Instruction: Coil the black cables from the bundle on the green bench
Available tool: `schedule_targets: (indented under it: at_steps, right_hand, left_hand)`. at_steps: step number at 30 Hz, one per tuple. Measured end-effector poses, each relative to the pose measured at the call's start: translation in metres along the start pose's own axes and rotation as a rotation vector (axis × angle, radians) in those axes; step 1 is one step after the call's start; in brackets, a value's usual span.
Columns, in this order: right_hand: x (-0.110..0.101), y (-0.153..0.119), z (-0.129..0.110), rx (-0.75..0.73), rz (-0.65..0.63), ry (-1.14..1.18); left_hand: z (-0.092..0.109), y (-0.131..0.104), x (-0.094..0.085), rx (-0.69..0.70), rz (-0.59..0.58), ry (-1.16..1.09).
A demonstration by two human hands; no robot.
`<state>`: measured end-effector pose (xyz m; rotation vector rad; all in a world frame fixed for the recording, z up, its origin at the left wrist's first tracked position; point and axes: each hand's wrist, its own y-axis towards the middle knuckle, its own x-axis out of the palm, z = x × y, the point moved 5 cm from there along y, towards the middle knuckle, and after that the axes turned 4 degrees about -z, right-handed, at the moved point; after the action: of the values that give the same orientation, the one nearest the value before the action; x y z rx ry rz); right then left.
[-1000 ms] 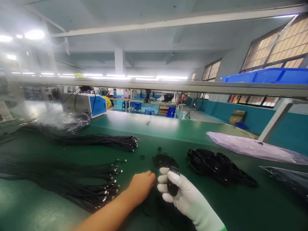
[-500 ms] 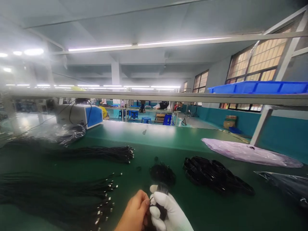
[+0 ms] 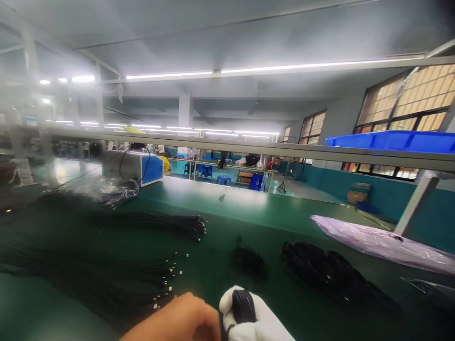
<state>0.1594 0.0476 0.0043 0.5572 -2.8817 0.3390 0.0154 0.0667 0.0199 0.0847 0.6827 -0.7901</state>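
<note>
Closely paired at the bottom center of the frame, two hands meet over a green counter (image 3: 284, 208), a black coil (image 3: 244, 305) in the gloved right hand (image 3: 261, 317). That grip is clenched on the coil, white fingers wrapped about it, apparently so that its loops cannot spring apart. The bare left hand (image 3: 185, 315), just beside it, bends its fingers inward; whether its grip holds anything cannot be told, as the fingertips are hidden, though its position suggests it is steadying the coil. Straight ahead, near center, a dark heap (image 3: 249, 261) lies seemingly within easy reach of both hands, its pieces too dim to make out. At lower left, loose cables (image 3: 106, 279) point pale tips toward the center, presumably so the ends fall near the bare hand; a second bunch (image 3: 170, 225) lies beyond, also tips inward. Right of center sits a black pile (image 3: 330, 270), likely placed there to stay apart from the straight lengths. A pink bag (image 3: 373, 241) lies farther right, below a blue tray (image 3: 391, 141) on the shelf (image 3: 249, 148), probably raised to save counter space.
</note>
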Motion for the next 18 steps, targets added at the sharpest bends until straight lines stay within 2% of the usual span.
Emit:
schedule_targets:
  at_steps: [2,6,10,12,15,16,18]
  right_hand:
    - [-0.004,0.004,0.001,-0.030,0.053,-0.036]
    - [-0.019,0.015,0.025,-0.042,0.122,-0.118]
    - [-0.026,0.024,0.046,-0.043,0.125,-0.249]
    - [-0.023,0.023,0.045,-0.005,0.175,-0.340]
    - [-0.010,0.015,0.028,0.077,0.269,-0.579]
    - [-0.003,0.012,0.021,0.078,0.272,-0.651]
    - [0.010,0.008,0.008,0.018,0.223,-0.708]
  left_hand:
    - [0.008,-0.005,-0.005,-0.007,0.006,0.112]
    - [0.015,-0.010,-0.015,-0.037,0.113,0.013]
    - [0.012,-0.004,-0.004,-0.021,0.073,-0.035]
    - [0.013,0.001,0.005,-0.018,0.049,0.003]
    - [0.010,0.011,0.009,-0.087,0.059,0.177]
    - [0.007,0.014,0.008,-0.101,0.053,0.220]
    - [-0.001,0.018,0.006,-0.098,-0.046,0.159]
